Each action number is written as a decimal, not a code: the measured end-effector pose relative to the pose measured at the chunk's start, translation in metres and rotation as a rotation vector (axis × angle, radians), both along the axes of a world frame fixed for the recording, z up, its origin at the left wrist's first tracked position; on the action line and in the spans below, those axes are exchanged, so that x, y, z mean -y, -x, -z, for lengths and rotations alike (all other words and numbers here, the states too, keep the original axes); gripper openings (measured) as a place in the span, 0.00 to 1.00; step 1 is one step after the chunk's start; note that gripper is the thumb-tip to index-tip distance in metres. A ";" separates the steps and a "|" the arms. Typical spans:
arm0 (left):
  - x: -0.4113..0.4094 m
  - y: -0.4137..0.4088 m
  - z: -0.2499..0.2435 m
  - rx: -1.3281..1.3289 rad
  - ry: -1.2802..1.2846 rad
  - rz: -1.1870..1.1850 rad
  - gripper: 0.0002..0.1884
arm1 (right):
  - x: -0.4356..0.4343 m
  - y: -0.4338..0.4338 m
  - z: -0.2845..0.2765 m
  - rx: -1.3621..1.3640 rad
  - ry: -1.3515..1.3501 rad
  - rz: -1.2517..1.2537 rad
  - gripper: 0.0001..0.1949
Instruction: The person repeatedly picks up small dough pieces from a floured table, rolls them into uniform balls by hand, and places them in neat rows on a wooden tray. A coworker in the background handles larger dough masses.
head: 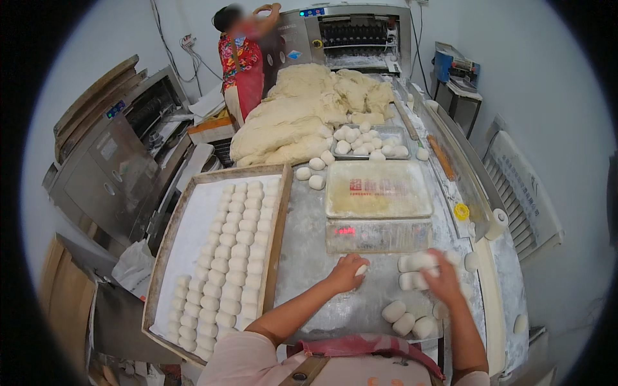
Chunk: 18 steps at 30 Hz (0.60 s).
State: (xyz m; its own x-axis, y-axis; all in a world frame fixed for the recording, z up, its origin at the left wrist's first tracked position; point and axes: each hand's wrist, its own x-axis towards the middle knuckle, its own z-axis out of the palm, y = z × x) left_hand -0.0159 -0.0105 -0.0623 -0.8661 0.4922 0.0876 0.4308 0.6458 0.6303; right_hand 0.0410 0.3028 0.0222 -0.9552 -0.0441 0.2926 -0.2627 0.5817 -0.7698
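My left hand [348, 273] curls around a small white dough ball [360, 269] on the metal worktop [309, 241], just in front of a digital scale [379, 236]. To the right, my right hand [442, 279], slightly blurred, is over a cluster of dough pieces [409, 281] and touches some of them; whether it grips one is unclear. Nearer my body lie several more dough balls [394, 311]. On the left, a wooden tray [285, 202] lined with white sheet holds many dough balls in rows [236, 251].
Behind the scale is a metal pan [405, 144] of dough balls, with a large dough mass [294, 116] beyond. A rolling pin [440, 157] lies at the right. Another person [241, 58] stands by a dough machine [359, 41] at the back.
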 end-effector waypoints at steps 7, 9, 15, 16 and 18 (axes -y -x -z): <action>0.000 0.007 -0.002 0.004 -0.074 0.144 0.23 | 0.094 0.003 0.026 0.116 -0.417 -0.133 0.19; 0.006 0.004 -0.004 0.039 -0.086 0.183 0.22 | 0.080 -0.010 0.014 -0.021 -0.302 -0.101 0.20; 0.000 0.033 0.013 -0.065 -0.066 0.114 0.23 | -0.066 -0.087 0.035 -0.120 -0.250 0.295 0.21; -0.003 0.034 0.010 -0.047 -0.102 0.155 0.23 | -0.091 -0.112 0.028 0.051 -0.002 0.457 0.18; -0.010 0.035 -0.005 0.021 -0.037 0.268 0.23 | -0.160 -0.161 0.048 0.007 -0.260 0.773 0.18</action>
